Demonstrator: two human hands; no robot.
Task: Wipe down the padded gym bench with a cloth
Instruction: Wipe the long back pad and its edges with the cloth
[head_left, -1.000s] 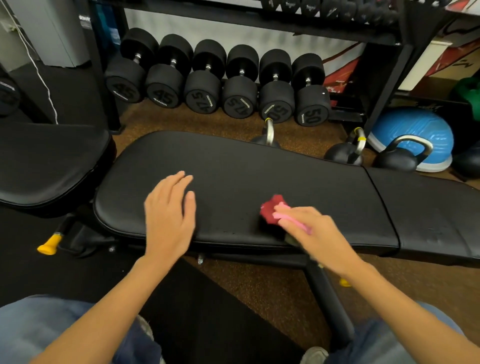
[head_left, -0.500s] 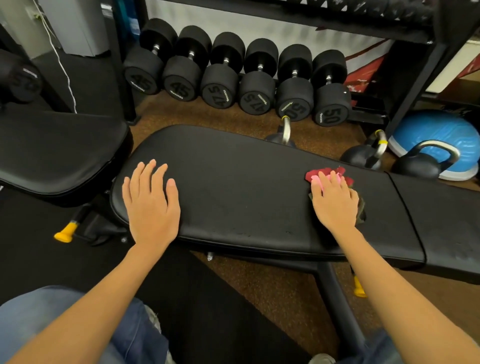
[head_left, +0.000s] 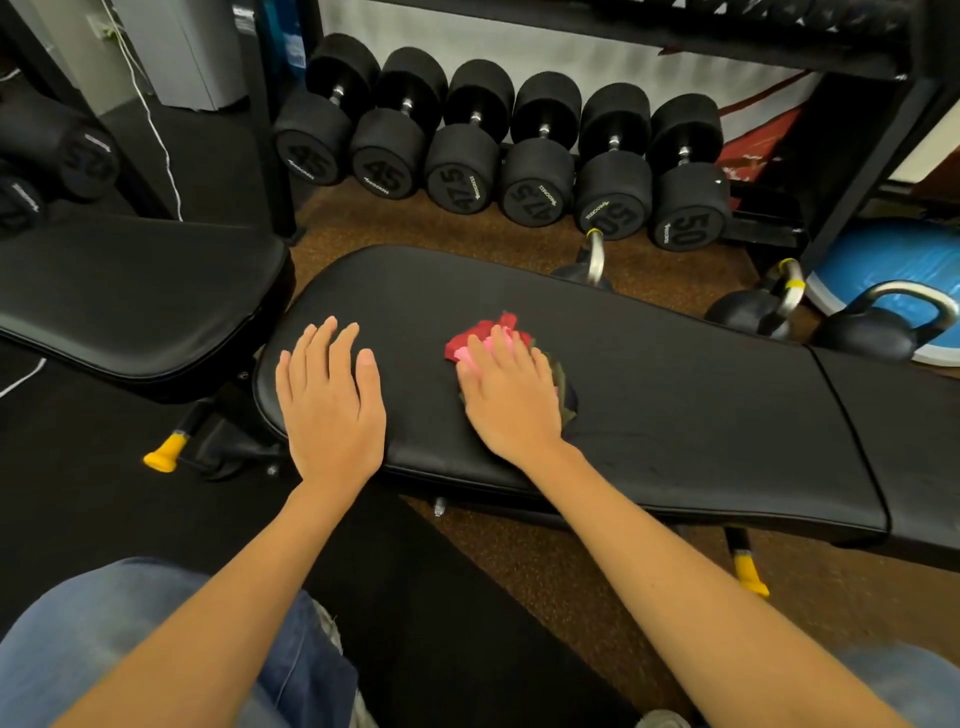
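Red-pink cloth (head_left: 480, 332), perhaps bunched, flat on black padded bench (head_left: 675, 374).

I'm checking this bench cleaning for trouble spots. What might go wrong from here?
The bunched cloth sits mostly under the flat right hand, so strokes may miss strips of the bench pad. The left hand rests bare near the pad's end, perhaps smudging it. Kettlebells stand close behind the far edge.
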